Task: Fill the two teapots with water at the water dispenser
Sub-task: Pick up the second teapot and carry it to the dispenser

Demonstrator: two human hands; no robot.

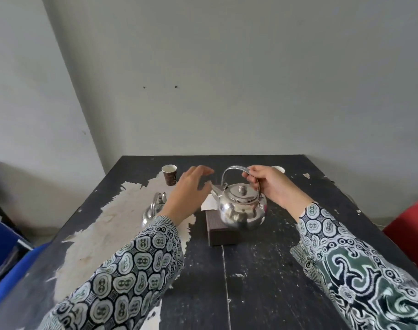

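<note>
Head view: the right hand [272, 186] pinches the handle of the lidded teapot [240, 210], which stands on a brown box [221, 233] on the dark surface [262, 270]. The left hand [187, 194] hovers with fingers spread. A second teapot [153, 209] lies half hidden behind it. The contents of the paper cup [170, 175] cannot be told.

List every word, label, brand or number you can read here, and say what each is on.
No text can be read.
Paper cup: a pale printed mark on the brown wall, too small and blurred to read.
White card behind the teapot: no print shows.
Second teapot, brown box, table: no lettering shows.
</note>
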